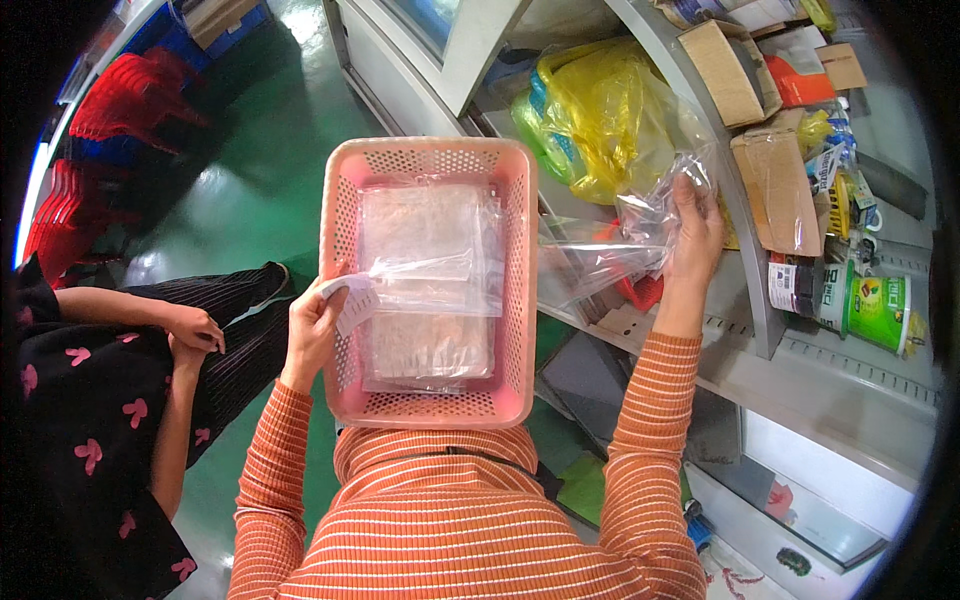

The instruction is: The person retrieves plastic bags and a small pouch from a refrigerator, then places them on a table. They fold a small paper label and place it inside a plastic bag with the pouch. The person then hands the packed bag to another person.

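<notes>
A pink perforated plastic basket (430,410) rests against my front, with stacked clear plastic bags (430,230) lying flat inside. At the basket's left rim, my left hand (312,330) is closed on a small white paper slip (357,306) with print on it. To the right, over the shelf, my right hand (692,230) grips a crumpled clear plastic bag (640,240). That bag's film stretches left toward the basket's right side. Just beyond my right hand lies a yellow plastic bag (610,120) with green and blue things in it.
On the right, a metal shelf (740,370) bears cardboard boxes (775,190) and a green tub (878,305). A person (90,400) in dark clothes stands close on my left, hands together. Red stacked chairs (130,95) stand at the far left on the green floor (250,190).
</notes>
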`<action>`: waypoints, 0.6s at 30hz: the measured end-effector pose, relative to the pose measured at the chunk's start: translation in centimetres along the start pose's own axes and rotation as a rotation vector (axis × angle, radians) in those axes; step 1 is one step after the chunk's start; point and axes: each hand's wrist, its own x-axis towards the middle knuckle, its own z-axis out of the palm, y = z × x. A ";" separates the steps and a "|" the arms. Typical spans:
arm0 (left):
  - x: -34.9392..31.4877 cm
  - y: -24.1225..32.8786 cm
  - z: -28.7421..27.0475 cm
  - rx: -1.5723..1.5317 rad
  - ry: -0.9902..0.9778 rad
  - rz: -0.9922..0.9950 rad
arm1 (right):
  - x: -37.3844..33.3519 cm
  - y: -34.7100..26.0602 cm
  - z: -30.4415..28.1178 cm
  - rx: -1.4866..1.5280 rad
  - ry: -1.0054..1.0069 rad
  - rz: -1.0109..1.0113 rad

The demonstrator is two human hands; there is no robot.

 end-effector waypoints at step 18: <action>0.9 1.8 1.2 0.137 -0.068 0.172 | 3.4 -0.2 4.3 -0.512 -0.381 -0.372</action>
